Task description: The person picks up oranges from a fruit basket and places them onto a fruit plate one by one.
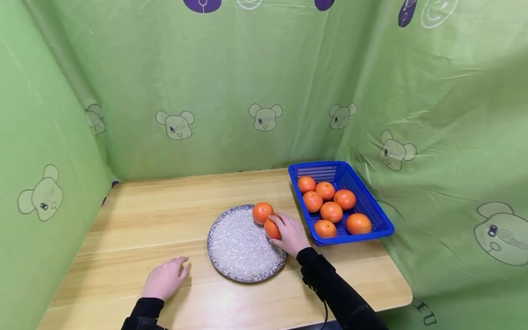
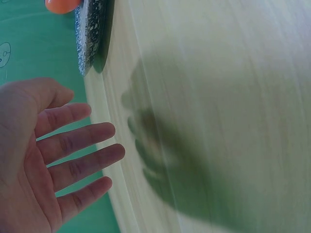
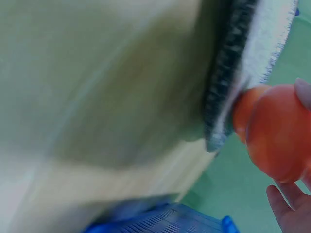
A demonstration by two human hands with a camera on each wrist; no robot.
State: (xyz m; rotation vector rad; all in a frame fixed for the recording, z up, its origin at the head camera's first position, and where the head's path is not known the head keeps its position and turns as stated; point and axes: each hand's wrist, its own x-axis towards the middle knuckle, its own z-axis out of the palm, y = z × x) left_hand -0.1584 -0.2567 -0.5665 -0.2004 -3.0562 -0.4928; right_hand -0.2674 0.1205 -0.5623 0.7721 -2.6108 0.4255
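Observation:
A round speckled grey plate (image 1: 241, 252) lies on the table, and one orange (image 1: 262, 212) sits near its far right rim. My right hand (image 1: 293, 236) grips a second orange (image 1: 272, 228) over the plate's right side, close beside the first. In the right wrist view, the held orange (image 3: 279, 136) partly covers the other orange (image 3: 245, 109). To the left of the plate, my left hand (image 1: 166, 277) holds nothing. The left wrist view shows its fingers (image 2: 80, 141) spread and fairly straight above the tabletop, casting a shadow.
A blue plastic basket (image 1: 303, 213) with several oranges stands right of the plate, close to my right forearm. The wooden table (image 1: 156, 215) has green curtains (image 1: 222, 156) behind it and at both sides. A thin cable (image 1: 326, 314) hangs from the right wrist.

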